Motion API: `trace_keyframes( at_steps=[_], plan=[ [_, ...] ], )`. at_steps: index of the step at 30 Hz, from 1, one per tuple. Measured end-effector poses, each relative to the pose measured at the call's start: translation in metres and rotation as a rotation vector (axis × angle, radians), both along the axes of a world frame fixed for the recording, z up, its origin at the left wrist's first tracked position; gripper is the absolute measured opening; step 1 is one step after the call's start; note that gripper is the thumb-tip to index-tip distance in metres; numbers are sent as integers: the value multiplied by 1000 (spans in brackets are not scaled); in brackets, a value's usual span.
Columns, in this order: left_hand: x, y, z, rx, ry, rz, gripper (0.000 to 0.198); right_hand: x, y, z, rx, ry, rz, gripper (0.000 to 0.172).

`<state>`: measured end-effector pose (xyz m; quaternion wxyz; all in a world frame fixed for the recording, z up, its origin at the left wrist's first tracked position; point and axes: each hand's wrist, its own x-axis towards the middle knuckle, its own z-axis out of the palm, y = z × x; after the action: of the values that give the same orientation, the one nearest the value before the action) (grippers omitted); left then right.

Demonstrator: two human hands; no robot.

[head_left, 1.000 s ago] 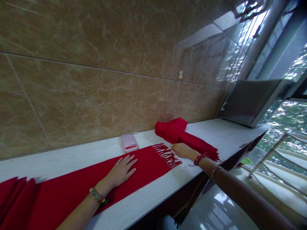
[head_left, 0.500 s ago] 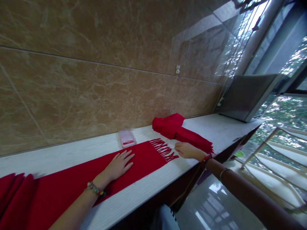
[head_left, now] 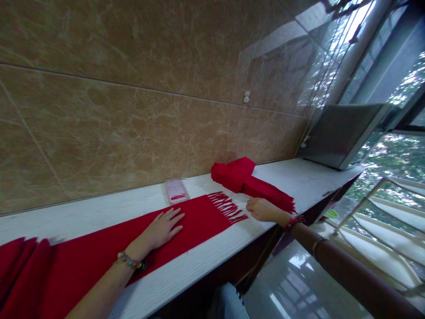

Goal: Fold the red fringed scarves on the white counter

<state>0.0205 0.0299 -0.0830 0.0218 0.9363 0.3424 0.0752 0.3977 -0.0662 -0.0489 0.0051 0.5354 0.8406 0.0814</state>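
Observation:
A red scarf [head_left: 202,221] lies stretched along the white counter, its twisted fringe [head_left: 230,208] pointing right. My left hand [head_left: 162,230] rests flat on the scarf, fingers spread and holding nothing. Beside the fringe tips, my right hand [head_left: 265,210] is closed with the fingers curled together. Whatever those fingers may hold is hidden. Toward the lower left the scarf gathers into upright folds [head_left: 25,270]. Behind my right hand sits a pile of folded red scarves [head_left: 235,173], with one end reaching toward the counter's front edge.
A pink card-like item [head_left: 175,190], partly blurred, lies near the tiled wall [head_left: 149,128]. At the far right end of the white counter [head_left: 299,173] stands a large grey panel-shaped object [head_left: 343,133]. Pale metal railing [head_left: 381,212] runs by the windows.
My right hand has shifted slightly right, away from the fringe, and the fringe strands lie a little straighter. My left hand has moved very slightly left.

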Motion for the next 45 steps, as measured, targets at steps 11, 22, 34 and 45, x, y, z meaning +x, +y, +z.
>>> trace_keyframes(
  at_steps=[11, 22, 34, 45],
  plan=[
    [-116, 42, 20, 21, 8, 307, 39, -137, 85, 18, -1, 132, 134, 21],
    [-138, 35, 30, -166, 54, 461, 29, -133, 156, -5, -156, 93, 135, 25],
    [-177, 8, 86, -162, 174, 351, 20, -109, 122, 20, -48, 128, 206, 15],
    [-187, -66, 77, -123, 146, 244, 18, -87, 18, 18, 99, 80, 376, 20]
  ],
)
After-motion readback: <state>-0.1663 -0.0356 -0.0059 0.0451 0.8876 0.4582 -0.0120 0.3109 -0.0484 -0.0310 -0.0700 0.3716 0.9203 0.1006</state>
